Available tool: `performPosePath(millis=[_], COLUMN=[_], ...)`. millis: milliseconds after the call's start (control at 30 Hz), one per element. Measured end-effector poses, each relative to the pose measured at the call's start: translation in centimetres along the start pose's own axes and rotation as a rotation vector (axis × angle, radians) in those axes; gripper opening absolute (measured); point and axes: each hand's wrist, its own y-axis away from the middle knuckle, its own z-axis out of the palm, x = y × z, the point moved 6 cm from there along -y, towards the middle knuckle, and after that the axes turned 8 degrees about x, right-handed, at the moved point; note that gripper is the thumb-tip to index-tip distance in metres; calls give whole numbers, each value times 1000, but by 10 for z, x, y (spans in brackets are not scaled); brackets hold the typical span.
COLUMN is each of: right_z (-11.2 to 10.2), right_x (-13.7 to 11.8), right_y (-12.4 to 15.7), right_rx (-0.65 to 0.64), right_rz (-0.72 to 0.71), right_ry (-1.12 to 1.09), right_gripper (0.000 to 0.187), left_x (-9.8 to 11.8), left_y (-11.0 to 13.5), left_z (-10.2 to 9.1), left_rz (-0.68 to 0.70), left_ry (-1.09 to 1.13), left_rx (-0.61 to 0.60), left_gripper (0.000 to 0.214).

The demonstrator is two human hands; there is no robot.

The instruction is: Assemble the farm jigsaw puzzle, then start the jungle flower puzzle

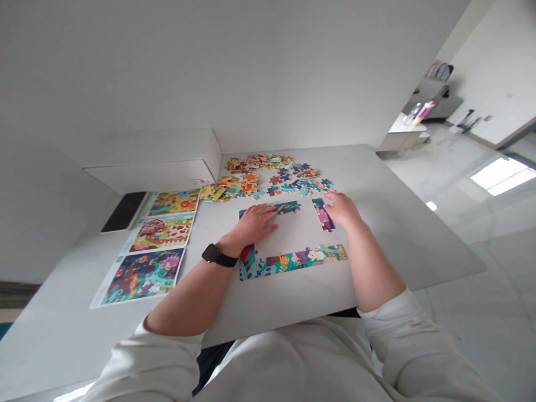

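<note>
Head view looks down on a white table [419, 240], where the left hand [255, 223] lies flat and palm down, fingers spread and closed on nothing, across the upper row of joined jigsaw pieces [288, 207]. That open, flat contact spreads its weight over several pieces at once, which suits a row that could slide. The right hand [341, 209] is curled more narrowly, its fingertips [329, 196] at the top end of a short purple-and-blue column of jigsaw pieces [323, 218]; whether they pinch a piece cannot be told from this view.

Nearer the body, below both hands, lies a long row of joined jigsaw pieces [293, 262] showing leaves and a white rabbit. Its left end sits just beside the left wrist, where a black watch [213, 255] is strapped, so that wrist is the likeliest thing to catch it. Beyond the hands spread loose jigsaw pieces [288, 181]. Left of the left hand run three printed picture sheets [144, 276], and farther out stand a white cardboard box [154, 176] and a black tablet or phone [123, 212].
</note>
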Motion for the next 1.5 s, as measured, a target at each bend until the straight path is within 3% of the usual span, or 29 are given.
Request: performPosePath(millis=[333,1033,1500], right_z=[18,19,21], right_x=[-15,-14,-15], right_y=[7,7,6], right_rx=[-136,-146,-156], right_rz=[6,16,20], right_ry=[99,111,95], right_gripper=[48,48,48], left_x=[10,12,20], left_y=[-4,-7,-27], left_z=[12,14,24], left_rz=[0,24,33], left_ry=[-102,-84,-185], left_rx=[-117,-117,-257], left_gripper=[58,59,61])
